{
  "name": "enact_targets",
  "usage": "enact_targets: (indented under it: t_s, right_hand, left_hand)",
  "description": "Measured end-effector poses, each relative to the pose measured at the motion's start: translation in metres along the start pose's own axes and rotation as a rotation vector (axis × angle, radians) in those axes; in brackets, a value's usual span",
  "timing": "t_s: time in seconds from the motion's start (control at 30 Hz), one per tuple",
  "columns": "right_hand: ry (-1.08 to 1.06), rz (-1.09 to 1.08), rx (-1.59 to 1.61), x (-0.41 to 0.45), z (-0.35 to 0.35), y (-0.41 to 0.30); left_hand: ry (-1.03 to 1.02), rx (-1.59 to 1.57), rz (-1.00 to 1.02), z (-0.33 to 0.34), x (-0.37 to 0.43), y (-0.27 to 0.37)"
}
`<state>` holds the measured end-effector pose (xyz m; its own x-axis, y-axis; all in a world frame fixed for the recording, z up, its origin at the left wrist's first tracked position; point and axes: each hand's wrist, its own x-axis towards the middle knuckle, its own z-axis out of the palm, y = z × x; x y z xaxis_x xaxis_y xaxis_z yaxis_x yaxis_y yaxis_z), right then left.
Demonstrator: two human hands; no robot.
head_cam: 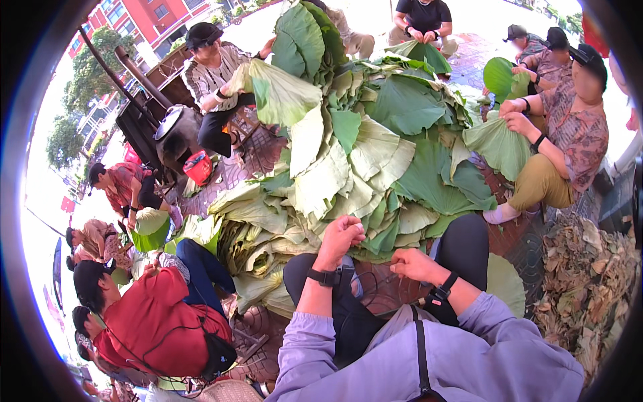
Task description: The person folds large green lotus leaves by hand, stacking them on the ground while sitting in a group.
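My left hand (344,236) is raised above my lap with its fingers curled in, and nothing shows in it. Lower and to its right, my right hand (414,264) has its fingers drawn together over my right knee, also with no visible object. Both wrists wear black bands. Just beyond the hands rises a large heap of lotus leaves (374,151), some deep green, others pale and wilted. Folded, yellowish leaves (251,246) are stacked at its near left. A pale leaf (502,284) lies beside my right leg.
Dry brown leaves (585,281) are piled at the right. A person in red (161,321) sits close on my left; another (577,130) at the right holds a leaf. Several other people surround the heap. A red bucket (198,167) stands by a sooty drum (177,138).
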<state>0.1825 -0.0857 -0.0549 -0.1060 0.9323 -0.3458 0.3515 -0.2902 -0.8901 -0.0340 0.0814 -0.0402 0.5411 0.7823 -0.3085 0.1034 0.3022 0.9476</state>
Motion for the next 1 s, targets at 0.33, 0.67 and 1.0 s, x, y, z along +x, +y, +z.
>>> enact_targets:
  t_s: [0.33,0.67,1.0]
  right_hand:
    - [0.111,-0.085,-0.303,0.004,0.005,0.018]
    - [0.08,0.001,-0.262,0.007,0.007,0.01]
    - [0.093,-0.034,-0.33,0.013,0.01,0.018]
  left_hand:
    - [-0.008,0.026,-0.018,0.011,0.008,0.003]
    - [0.006,-0.03,-0.024,0.018,0.006,0.007]
    - [-0.025,0.068,-0.012,0.014,0.007,0.005]
